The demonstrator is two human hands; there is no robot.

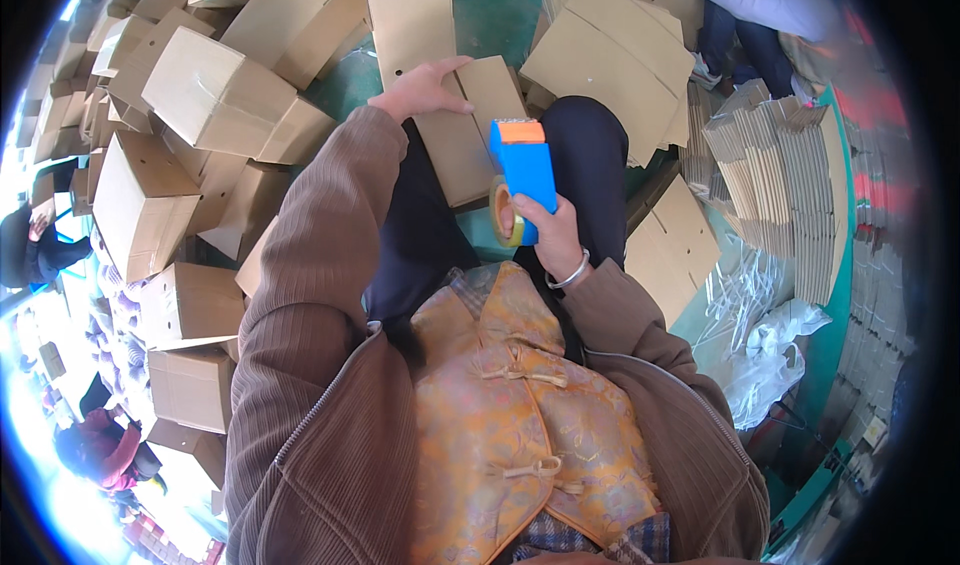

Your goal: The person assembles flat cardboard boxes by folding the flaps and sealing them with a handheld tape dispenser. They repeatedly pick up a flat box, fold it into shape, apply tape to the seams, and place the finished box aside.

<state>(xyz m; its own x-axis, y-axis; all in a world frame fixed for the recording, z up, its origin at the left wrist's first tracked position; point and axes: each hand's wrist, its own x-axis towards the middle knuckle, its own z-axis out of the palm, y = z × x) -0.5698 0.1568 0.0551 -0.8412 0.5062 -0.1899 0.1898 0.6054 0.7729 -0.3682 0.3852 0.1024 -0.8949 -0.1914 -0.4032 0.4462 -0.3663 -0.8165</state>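
Observation:
A cardboard box (452,170) stands between my knees, with one long flap (412,20) raised on its far side. My left hand (425,90) lies across the box near the base of that flap, thumb and forefinger stretched apart. In my right hand (552,233) is a blue tape dispenser (528,170) with an orange top end, held above the box's right side. The tape roll (503,210) shows on the dispenser's left, partly behind my fingers. The dispenser's cutting end is tilted up and away from me, apart from the box.
Folded boxes (195,90) are heaped to the left. Flat cardboard sheets (610,60) lie ahead right, with stacked flattened cartons (775,170) farther right. White straps (740,290) and a clear plastic bag (775,360) lie beside me. Another person (760,15) works at the far right.

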